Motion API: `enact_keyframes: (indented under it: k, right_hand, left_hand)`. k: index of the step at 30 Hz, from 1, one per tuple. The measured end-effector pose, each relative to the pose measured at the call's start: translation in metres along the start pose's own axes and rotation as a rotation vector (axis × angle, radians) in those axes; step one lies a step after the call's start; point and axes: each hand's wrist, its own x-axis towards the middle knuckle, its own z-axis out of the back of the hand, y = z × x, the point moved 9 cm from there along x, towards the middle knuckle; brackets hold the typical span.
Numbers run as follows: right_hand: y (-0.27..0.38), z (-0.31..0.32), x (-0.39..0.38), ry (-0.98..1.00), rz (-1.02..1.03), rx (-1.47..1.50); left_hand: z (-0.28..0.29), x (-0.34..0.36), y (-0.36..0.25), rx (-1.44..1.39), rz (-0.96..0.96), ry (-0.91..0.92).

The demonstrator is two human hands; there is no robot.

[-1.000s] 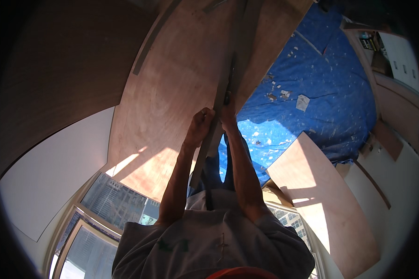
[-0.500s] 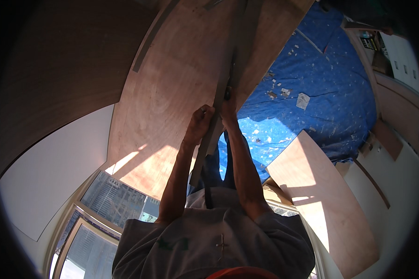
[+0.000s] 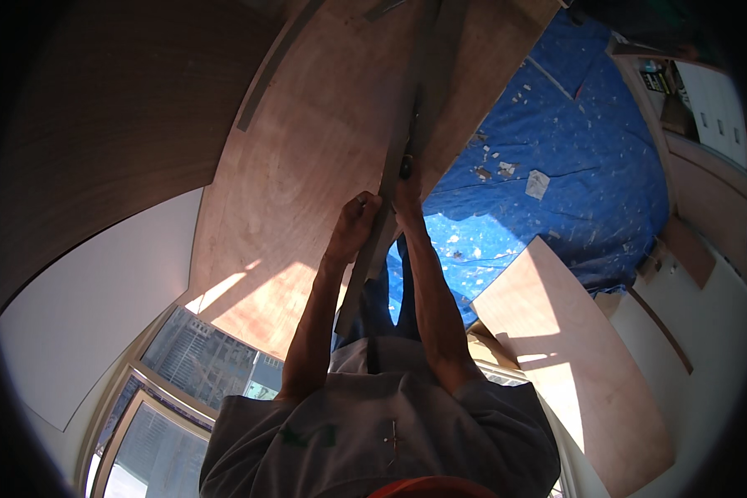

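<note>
A long, narrow dark strip runs away from my waist across a large reddish-brown plywood sheet. My left hand is closed at the strip's left edge, thumb and fingers bent against it. On the other side, my right hand lies against the strip, slightly farther forward, its fingers closed and partly in shadow. A small dark rounded thing shows at those fingertips; its kind is unclear. The strip's far end merges with dark shadow near the top.
A blue tarp strewn with scraps covers the floor at right. A plywood offcut leans at the lower right. Left stand a dark panel and a white panel, above a window. A thin dark strip lies on the plywood.
Both hands keep their hold in nearly the same place on the strip. The view has shifted very slightly; nothing else has visibly moved.
</note>
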Motion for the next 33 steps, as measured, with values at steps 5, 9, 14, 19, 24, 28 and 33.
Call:
enact_keyframes:
  k: [5,9,14,19,24,28,33]
  right_hand:
    - [0.001,-0.002,-0.001,0.008,-0.005,0.003]
    - [0.001,-0.004,0.002,0.023,-0.013,0.006]
    - [0.003,-0.007,0.006,0.036,-0.018,0.040]
    - [0.001,-0.009,0.005,0.042,-0.026,0.084]
    - [-0.004,-0.015,0.008,0.079,-0.060,0.231]
    - [-0.003,-0.019,0.012,0.101,-0.072,0.308]
    - [0.005,-0.018,0.011,0.075,-0.009,0.182]
  left_hand:
    - [0.001,0.000,-0.001,0.017,-0.018,-0.014]
    - [0.003,-0.003,-0.002,0.051,-0.005,-0.019]
    - [0.003,-0.003,-0.003,0.024,0.005,-0.018]
    - [0.006,-0.002,-0.005,0.095,-0.060,-0.032]
    - [0.008,-0.001,0.001,0.052,-0.036,-0.021]
    - [0.008,-0.002,0.004,-0.007,0.010,-0.015]
    - [0.010,-0.003,-0.001,0.036,0.005,-0.016]
